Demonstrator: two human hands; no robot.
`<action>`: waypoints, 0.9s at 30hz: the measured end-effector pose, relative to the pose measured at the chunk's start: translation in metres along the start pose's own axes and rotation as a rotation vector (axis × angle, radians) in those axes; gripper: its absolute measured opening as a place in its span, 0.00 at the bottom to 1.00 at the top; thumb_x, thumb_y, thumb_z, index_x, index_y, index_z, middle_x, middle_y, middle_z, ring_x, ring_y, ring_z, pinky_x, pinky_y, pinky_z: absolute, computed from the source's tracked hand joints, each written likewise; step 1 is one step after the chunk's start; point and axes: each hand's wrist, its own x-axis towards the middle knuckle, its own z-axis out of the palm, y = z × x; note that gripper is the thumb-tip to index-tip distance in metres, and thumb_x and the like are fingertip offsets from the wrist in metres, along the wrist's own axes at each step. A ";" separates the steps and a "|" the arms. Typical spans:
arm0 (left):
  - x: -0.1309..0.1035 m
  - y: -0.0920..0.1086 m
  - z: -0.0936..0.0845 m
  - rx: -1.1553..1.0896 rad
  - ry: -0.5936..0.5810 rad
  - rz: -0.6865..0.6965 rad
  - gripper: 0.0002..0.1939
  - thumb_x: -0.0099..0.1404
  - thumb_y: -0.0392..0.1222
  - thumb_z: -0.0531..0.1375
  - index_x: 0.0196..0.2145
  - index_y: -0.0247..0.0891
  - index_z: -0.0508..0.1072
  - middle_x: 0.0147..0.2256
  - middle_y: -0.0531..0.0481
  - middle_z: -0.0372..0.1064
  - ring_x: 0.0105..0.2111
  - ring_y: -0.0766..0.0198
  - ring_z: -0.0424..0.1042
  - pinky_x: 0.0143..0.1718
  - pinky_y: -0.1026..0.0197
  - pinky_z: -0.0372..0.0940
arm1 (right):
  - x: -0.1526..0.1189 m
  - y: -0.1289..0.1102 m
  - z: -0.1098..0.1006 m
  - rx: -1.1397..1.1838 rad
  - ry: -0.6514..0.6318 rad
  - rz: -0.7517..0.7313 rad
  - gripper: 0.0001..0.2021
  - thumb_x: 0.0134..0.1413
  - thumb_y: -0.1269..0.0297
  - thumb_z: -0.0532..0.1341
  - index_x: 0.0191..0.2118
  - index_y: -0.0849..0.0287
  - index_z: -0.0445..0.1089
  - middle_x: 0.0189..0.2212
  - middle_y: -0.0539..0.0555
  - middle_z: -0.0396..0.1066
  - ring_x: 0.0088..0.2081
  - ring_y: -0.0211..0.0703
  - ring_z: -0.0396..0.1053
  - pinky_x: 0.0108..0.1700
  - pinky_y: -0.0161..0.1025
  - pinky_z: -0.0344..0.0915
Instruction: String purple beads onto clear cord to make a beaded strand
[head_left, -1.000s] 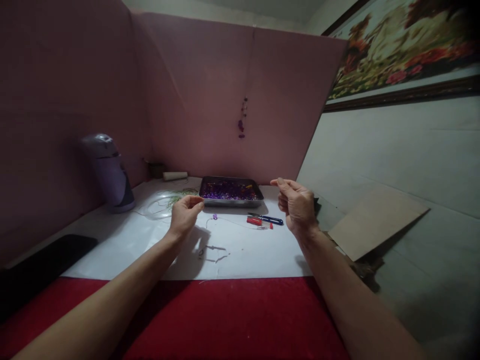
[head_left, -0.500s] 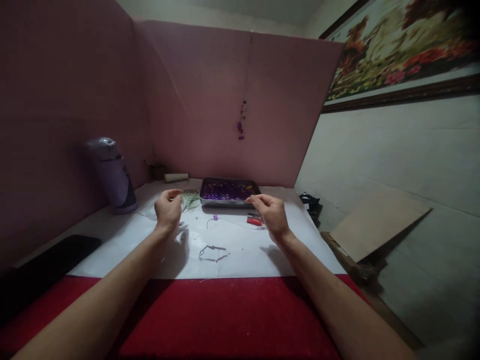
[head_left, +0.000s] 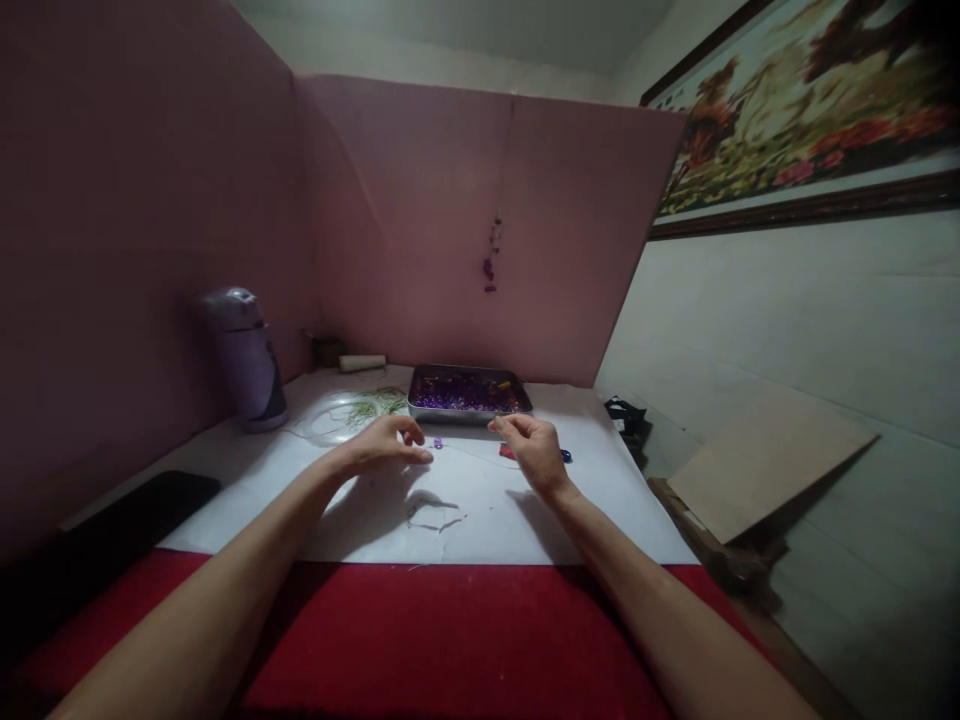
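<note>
My left hand is over the white table surface, thumb and fingers parted with nothing seen between them. Just beyond its fingertips lies a small purple bead, and a thin thread trails from it to the right. My right hand is closed in a pinch in front of the tray; whatever its fingertips hold is too small to make out. Behind that hand a red-handled object is partly hidden. A metal tray full of purple beads stands beyond both hands.
A bent loop of thin cord lies nearer me. At left are a clear round dish, green strands, a purple flask and a dark flat object. A beaded strand hangs on the pink panel.
My left hand has moved right toward the bead, and its fingers have parted. My right hand remains pinched, slightly farther left. The whole view has shifted a little.
</note>
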 end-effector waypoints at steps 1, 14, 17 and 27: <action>0.000 0.000 0.003 0.067 -0.009 0.017 0.14 0.39 0.49 0.66 0.25 0.40 0.76 0.27 0.50 0.71 0.30 0.60 0.67 0.31 0.62 0.58 | -0.001 0.000 0.001 -0.004 -0.003 0.000 0.17 0.47 0.53 0.60 0.28 0.64 0.75 0.17 0.49 0.63 0.21 0.35 0.58 0.24 0.34 0.62; 0.004 -0.005 0.003 -0.286 0.640 -0.048 0.11 0.49 0.47 0.60 0.25 0.37 0.76 0.25 0.48 0.72 0.27 0.61 0.68 0.30 0.61 0.61 | -0.007 -0.005 0.005 -0.008 0.012 0.041 0.15 0.47 0.56 0.59 0.25 0.64 0.74 0.17 0.49 0.62 0.22 0.37 0.56 0.26 0.35 0.54; 0.002 -0.027 -0.019 -0.093 1.006 -0.332 0.10 0.49 0.46 0.60 0.27 0.38 0.75 0.28 0.45 0.71 0.35 0.53 0.68 0.37 0.55 0.61 | -0.008 -0.001 0.008 0.005 0.015 0.056 0.16 0.48 0.55 0.59 0.26 0.65 0.74 0.15 0.46 0.56 0.20 0.35 0.51 0.23 0.34 0.50; 0.003 -0.019 -0.012 0.439 0.963 -0.279 0.16 0.58 0.41 0.53 0.41 0.37 0.74 0.41 0.39 0.65 0.46 0.48 0.61 0.48 0.51 0.55 | -0.021 0.002 0.022 0.046 0.141 0.053 0.15 0.50 0.54 0.58 0.25 0.63 0.72 0.17 0.47 0.61 0.21 0.36 0.55 0.27 0.35 0.55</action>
